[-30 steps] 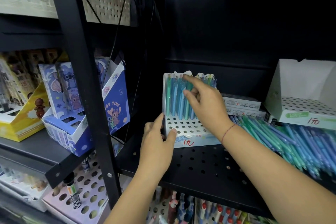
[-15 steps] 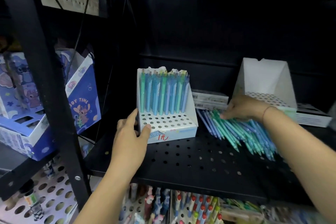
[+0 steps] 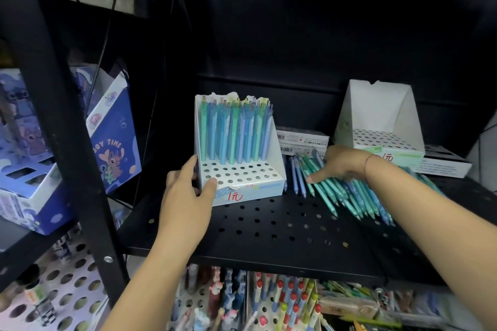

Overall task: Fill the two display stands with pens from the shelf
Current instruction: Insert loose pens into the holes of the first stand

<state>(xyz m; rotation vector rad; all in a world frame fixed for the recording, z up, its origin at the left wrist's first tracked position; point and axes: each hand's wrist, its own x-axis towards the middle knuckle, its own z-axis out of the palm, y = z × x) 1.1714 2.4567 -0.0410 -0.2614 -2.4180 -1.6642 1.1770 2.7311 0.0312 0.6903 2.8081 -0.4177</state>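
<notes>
Left stand (image 3: pixel 274 148): we see white card, a deck patterned with rows of round holes, a pale blue front strip and a red price mark.
Standing pens (image 3: pixel 234 134): we find teal, sky-blue and mint-green barrels.
Loose pens (image 3: pixel 338 193): we note teal-green barrels mixed with periwinkle-blue ones.
Shelf (image 3: pixel 269 226): matt black, dotted with a regular grid of round holes.
Right stand (image 3: pixel 376 113): white, the same hole pattern, a green front strip, a red mark.
Flat boxes (image 3: pixel 301 138): white with black barcodes.
Cartoon box (image 3: pixel 115 137): we see deep blue, printed with pale bubbles and pink and blue figures.
Wrist thread (image 3: pixel 366 166): red.
</notes>
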